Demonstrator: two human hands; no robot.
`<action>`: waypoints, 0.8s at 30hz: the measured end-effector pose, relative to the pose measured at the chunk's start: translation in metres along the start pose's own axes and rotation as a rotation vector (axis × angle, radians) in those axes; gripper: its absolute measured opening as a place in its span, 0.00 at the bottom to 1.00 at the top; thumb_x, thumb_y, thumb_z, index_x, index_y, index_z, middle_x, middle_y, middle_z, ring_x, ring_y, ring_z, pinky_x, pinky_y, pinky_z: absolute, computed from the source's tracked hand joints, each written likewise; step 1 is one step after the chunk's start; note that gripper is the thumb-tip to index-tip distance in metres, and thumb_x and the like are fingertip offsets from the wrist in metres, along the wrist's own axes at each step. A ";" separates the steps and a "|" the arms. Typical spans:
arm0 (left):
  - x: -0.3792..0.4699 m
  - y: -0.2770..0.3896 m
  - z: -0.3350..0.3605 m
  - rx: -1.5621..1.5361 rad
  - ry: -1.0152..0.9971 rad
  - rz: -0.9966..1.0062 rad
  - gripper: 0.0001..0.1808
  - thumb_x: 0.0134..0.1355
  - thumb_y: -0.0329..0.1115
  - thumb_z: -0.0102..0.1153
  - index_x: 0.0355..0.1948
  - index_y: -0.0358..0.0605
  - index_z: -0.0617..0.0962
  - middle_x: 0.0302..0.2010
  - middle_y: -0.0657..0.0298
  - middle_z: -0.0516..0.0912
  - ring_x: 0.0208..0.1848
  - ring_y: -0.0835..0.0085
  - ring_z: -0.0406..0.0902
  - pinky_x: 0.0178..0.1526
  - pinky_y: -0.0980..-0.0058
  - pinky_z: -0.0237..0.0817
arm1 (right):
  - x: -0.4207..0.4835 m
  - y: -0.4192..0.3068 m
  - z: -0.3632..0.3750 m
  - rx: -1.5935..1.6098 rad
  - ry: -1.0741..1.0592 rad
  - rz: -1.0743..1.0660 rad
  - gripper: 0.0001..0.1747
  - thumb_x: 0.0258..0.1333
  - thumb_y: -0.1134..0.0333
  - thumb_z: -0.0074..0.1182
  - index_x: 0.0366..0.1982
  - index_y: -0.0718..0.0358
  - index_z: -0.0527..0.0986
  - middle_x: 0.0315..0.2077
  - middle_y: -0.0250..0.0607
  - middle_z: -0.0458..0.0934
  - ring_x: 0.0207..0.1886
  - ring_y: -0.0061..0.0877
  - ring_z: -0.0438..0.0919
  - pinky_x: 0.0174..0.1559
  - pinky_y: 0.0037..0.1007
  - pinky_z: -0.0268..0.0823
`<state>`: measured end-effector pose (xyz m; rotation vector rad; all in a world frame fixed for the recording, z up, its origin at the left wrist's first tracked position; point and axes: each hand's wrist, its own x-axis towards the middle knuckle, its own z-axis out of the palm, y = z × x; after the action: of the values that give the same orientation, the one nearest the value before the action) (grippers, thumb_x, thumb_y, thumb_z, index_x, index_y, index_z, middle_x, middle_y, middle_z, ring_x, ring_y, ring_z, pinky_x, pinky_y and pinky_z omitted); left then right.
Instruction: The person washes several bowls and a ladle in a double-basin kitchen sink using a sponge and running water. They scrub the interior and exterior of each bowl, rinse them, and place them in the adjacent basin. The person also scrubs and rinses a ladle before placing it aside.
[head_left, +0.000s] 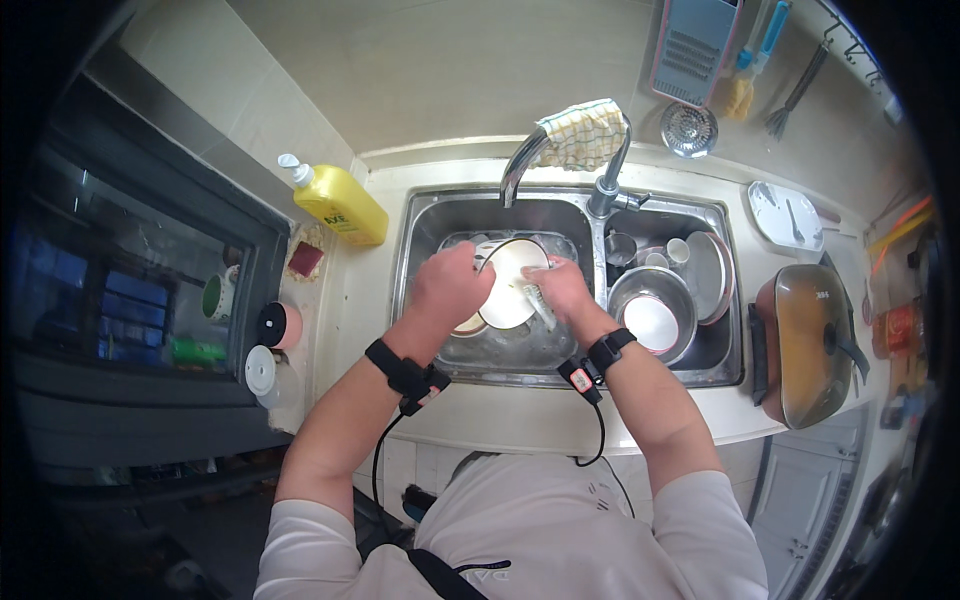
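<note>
My left hand (452, 286) grips the left rim of a white dark-rimmed bowl (507, 291), tilted over the left basin of a steel double sink (495, 379). At the bowl's right side, my right hand (564, 291) holds a whitish scrubber (537, 304) against it; whether that is a cloth or a brush I cannot tell. Below the bowl, soapy water (517, 349) fills a tub or the basin bottom. Another dish (469, 325) shows partly under my left hand, the rest of it hidden.
A chrome faucet (513, 176) with a checked cloth (581, 135) arches above the basins. The right basin holds a steel pot (616, 304) with a white bowl (649, 324), plates (705, 274) and cups. A yellow AXE soap bottle (341, 206) stands left; a lidded electric pan (810, 345) sits right.
</note>
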<state>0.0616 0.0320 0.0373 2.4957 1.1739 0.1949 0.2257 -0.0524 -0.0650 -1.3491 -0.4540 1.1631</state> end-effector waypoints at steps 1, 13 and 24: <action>-0.006 -0.002 0.007 -0.101 0.009 -0.051 0.18 0.54 0.35 0.58 0.45 0.38 0.75 0.44 0.44 0.79 0.45 0.55 0.78 0.47 0.62 0.70 | -0.002 -0.001 0.000 0.007 0.035 0.027 0.18 0.49 0.74 0.62 0.43 0.73 0.77 0.35 0.44 0.82 0.33 0.25 0.80 0.37 0.27 0.71; 0.001 -0.044 0.049 -0.117 0.090 -0.083 0.32 0.55 0.35 0.53 0.62 0.39 0.66 0.48 0.45 0.78 0.49 0.55 0.77 0.53 0.64 0.67 | -0.010 -0.011 -0.022 -0.540 0.132 -0.011 0.21 0.55 0.61 0.55 0.45 0.71 0.75 0.35 0.48 0.81 0.34 0.33 0.78 0.39 0.32 0.69; 0.002 -0.044 0.066 -0.734 -0.062 -0.224 0.29 0.69 0.47 0.48 0.62 0.38 0.68 0.53 0.53 0.78 0.55 0.65 0.74 0.58 0.71 0.62 | 0.005 0.002 0.076 -0.239 0.327 0.035 0.16 0.55 0.62 0.53 0.35 0.69 0.79 0.33 0.60 0.80 0.40 0.50 0.80 0.43 0.41 0.70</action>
<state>0.0498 0.0411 -0.0405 1.7122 1.0900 0.4001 0.1643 -0.0102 -0.0503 -1.7261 -0.3399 0.9119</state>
